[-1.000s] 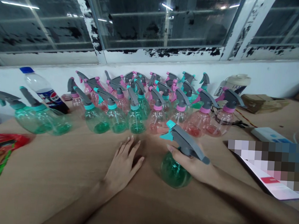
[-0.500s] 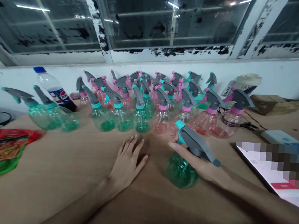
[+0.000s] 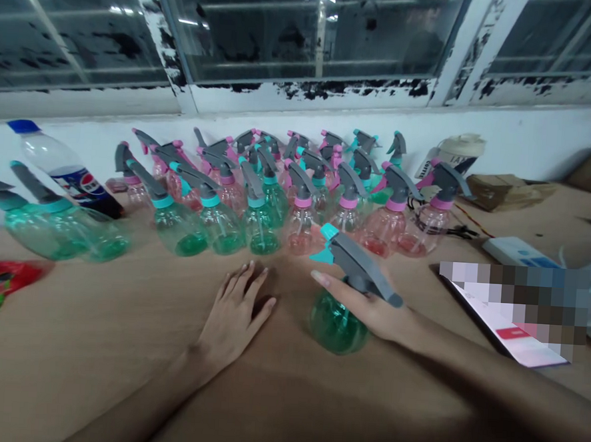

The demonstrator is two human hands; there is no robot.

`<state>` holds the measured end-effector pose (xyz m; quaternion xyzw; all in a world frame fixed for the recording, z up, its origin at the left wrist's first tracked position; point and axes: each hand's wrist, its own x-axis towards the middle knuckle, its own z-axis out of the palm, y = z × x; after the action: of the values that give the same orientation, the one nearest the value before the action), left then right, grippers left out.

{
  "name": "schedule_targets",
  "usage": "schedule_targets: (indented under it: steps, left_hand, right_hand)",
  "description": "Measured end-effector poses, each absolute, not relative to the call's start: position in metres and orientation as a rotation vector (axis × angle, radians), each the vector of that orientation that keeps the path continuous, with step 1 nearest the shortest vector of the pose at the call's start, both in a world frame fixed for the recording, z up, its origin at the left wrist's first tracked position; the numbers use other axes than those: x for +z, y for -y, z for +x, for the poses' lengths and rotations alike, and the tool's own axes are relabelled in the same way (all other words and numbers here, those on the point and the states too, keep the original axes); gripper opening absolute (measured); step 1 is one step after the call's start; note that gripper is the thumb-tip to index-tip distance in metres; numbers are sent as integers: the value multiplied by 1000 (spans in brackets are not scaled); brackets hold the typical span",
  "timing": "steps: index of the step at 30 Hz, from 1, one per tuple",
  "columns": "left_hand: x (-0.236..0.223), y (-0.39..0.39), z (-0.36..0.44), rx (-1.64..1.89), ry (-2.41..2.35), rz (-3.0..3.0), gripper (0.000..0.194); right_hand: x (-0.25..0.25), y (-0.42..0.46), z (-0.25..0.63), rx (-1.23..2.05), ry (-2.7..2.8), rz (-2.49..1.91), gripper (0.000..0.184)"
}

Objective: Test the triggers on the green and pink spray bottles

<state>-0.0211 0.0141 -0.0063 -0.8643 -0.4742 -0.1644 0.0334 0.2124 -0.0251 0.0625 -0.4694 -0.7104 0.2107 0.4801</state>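
Observation:
My right hand (image 3: 374, 314) is wrapped around the neck of a green spray bottle (image 3: 338, 325) with a grey head and turquoise nozzle and trigger. The thumb lies along the near side, while the other fingers are mostly hidden behind the bottle. To the left of it, my left hand (image 3: 234, 314) rests palm down on the wooden table (image 3: 132, 344), fingers spread and holding nothing. Just beyond my hands stand several more spray bottles, among them a green one (image 3: 262, 226) and a pink one (image 3: 301, 228).
A cola bottle (image 3: 73, 171) leans at the left behind two tilted green spray bottles. A red and green snack packet (image 3: 1, 290) lies at the left edge. On the right are a lit tablet screen (image 3: 500, 320), a white box (image 3: 518, 251), a cup (image 3: 457, 154) and a brown package (image 3: 507, 190).
The view has turned to the right, so everything sits further left in the picture. My right hand still holds the green spray bottle, its trigger now more visible. My left hand stays flat.

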Motion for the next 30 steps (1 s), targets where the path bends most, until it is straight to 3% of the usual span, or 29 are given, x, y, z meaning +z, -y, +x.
schedule_targets:
  steps: [4, 10, 17, 23, 30]
  left_hand:
    - [-6, -15, -20, -493, 1462, -2669, 47]
    - [-5, -16, -21, -502, 1460, -2671, 48]
    - [-9, -18, -22, -521, 1443, -2669, 49]
    - [-8, -19, -22, -521, 1420, -2666, 49]
    - [-11, -19, -22, -526, 1415, -2663, 48]
  right_hand:
    - [65, 24, 212, 547, 1717, -1091, 37]
    - [64, 24, 212, 539, 1717, -1106, 11]
    - [61, 24, 212, 479, 1708, -1058, 23]
    - [64, 23, 212, 511, 1716, -1055, 3]
    - [69, 24, 214, 539, 1712, -1126, 11]
